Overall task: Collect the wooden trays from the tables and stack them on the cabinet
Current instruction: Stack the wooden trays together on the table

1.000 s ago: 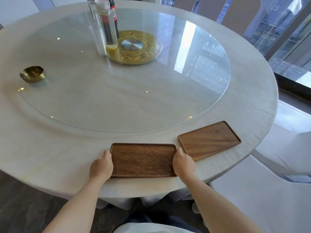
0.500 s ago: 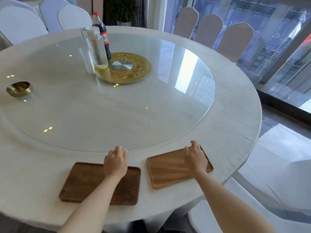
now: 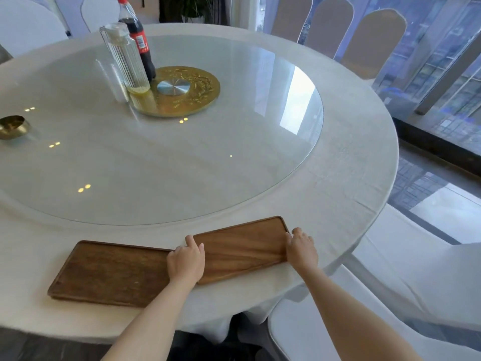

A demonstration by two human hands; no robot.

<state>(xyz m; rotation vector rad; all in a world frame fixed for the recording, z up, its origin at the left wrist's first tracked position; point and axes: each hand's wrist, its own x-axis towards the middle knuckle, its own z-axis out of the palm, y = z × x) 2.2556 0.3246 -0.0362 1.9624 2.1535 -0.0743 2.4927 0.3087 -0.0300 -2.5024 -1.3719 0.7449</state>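
Two flat wooden trays lie side by side on the near edge of a round white-clothed table [image 3: 351, 157]. The lighter right tray [image 3: 242, 247] has a hand at each short end: my left hand [image 3: 186, 261] curls over its left end, my right hand [image 3: 302, 247] over its right end. It still rests on the cloth. The darker left tray [image 3: 109, 273] lies untouched, its right end next to my left hand.
A glass turntable [image 3: 182, 157] covers the table's middle, carrying a clear pitcher [image 3: 125, 58], a cola bottle [image 3: 138, 35] and a gold centre disc [image 3: 177, 92]. A brass bowl [image 3: 11, 127] sits far left. White-covered chairs [image 3: 338, 321] ring the table; windows stand at right.
Both hands left the darker tray and moved right. They now grip the two ends of the lighter tray. The view has swung right, so the darker tray lies further left.
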